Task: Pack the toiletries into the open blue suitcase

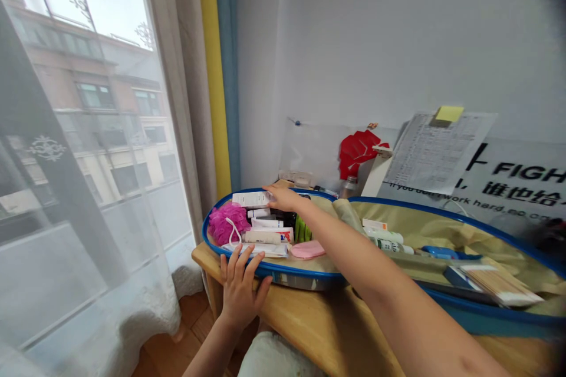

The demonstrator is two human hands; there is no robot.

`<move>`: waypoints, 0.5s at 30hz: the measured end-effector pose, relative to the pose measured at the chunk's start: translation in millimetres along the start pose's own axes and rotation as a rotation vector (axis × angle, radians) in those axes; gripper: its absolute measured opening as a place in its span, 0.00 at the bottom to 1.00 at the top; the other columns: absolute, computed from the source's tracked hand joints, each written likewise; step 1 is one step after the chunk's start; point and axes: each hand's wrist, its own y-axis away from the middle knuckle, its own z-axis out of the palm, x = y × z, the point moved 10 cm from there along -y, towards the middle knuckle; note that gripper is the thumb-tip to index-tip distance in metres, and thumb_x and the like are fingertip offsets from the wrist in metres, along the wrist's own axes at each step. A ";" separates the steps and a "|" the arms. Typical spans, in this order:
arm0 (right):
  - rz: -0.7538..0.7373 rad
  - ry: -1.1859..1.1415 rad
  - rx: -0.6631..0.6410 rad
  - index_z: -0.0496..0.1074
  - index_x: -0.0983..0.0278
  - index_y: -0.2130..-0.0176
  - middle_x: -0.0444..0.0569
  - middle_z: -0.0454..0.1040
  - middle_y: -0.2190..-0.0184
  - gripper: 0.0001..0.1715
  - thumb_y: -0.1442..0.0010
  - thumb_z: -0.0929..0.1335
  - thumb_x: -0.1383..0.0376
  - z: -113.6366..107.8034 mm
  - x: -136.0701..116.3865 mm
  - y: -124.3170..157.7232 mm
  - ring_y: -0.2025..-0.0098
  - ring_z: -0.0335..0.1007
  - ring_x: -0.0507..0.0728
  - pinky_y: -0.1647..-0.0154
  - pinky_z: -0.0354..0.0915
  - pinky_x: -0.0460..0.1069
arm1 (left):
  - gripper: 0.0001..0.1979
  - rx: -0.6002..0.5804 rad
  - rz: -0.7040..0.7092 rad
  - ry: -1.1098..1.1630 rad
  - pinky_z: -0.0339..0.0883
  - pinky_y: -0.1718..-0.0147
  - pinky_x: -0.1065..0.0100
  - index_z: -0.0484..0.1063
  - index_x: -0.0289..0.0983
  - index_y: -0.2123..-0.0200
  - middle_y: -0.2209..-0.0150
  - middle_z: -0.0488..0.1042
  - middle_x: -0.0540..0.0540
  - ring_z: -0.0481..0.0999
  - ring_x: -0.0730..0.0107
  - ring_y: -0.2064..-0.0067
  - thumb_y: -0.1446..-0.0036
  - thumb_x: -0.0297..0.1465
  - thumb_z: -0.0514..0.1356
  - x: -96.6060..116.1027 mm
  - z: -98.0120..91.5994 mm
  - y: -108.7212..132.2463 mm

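An open, blue-rimmed oval case (305,278) with a beige lining lies on a wooden table. At its far left edge my right hand (285,198) reaches across and closes its fingers on the right end of a small white box (246,199). My left hand (241,288) rests with spread fingers at the near rim. Close to these fingers lie a white flat pack (260,249) and a pink bath puff (227,222) with a white cord. A cream tube (262,237), a pink pouch (307,249) and a green packet (302,228) sit in the same half.
The case's other half holds a white bottle (382,244), a blue item (440,253) and a bundle of thin sticks (499,284). Clipped papers (437,150) stand before the wall. Curtains (186,100) and a window flank the table's left edge.
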 end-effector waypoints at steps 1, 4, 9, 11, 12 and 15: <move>0.007 -0.014 0.011 0.65 0.63 0.45 0.53 0.65 0.44 0.24 0.38 0.66 0.57 -9.7 4.7 5.3 0.45 0.64 0.59 0.46 0.63 0.61 | 0.19 -0.001 -0.002 0.000 0.35 0.36 0.47 0.66 0.36 0.47 0.46 0.68 0.37 0.54 0.53 0.35 0.41 0.33 0.56 -0.4 0.2 0.1; 0.054 -0.061 0.046 0.63 0.63 0.43 0.54 0.63 0.42 0.26 0.39 0.66 0.57 -48.6 31.7 33.4 0.43 0.62 0.60 0.44 0.61 0.62 | 0.20 -0.009 -0.019 0.011 0.36 0.36 0.46 0.66 0.38 0.45 0.45 0.69 0.38 0.54 0.53 0.35 0.41 0.33 0.56 -2.5 1.4 1.1; 0.228 -0.154 -0.016 0.67 0.62 0.45 0.53 0.73 0.49 0.25 0.39 0.62 0.55 -98.5 105.4 123.1 0.51 0.71 0.56 0.48 0.65 0.55 | 0.22 0.008 -0.027 0.033 0.37 0.37 0.45 0.64 0.39 0.43 0.45 0.68 0.38 0.54 0.52 0.35 0.42 0.33 0.57 -3.4 -0.8 1.4; 0.301 -0.189 -0.097 0.71 0.62 0.49 0.51 0.75 0.53 0.25 0.42 0.63 0.54 -99.7 128.9 168.5 0.52 0.72 0.57 0.49 0.65 0.53 | 0.23 0.009 -0.032 0.037 0.37 0.37 0.45 0.63 0.40 0.42 0.45 0.69 0.38 0.55 0.51 0.35 0.42 0.33 0.57 -3.8 -1.5 0.9; 0.335 -0.207 -0.149 0.73 0.62 0.51 0.51 0.76 0.54 0.25 0.44 0.64 0.54 -95.9 137.2 191.7 0.53 0.73 0.57 0.49 0.66 0.53 | 0.23 0.009 -0.031 0.039 0.38 0.37 0.45 0.63 0.40 0.42 0.45 0.69 0.38 0.55 0.51 0.35 0.42 0.33 0.57 -3.6 -1.9 0.5; 0.427 -0.257 -0.309 0.76 0.62 0.56 0.52 0.78 0.58 0.23 0.52 0.67 0.59 -74.9 149.9 256.9 0.55 0.75 0.58 0.52 0.67 0.51 | 0.24 0.011 -0.032 0.047 0.37 0.37 0.45 0.62 0.40 0.42 0.45 0.68 0.38 0.55 0.51 0.35 0.41 0.33 0.57 -3.3 -2.6 -0.2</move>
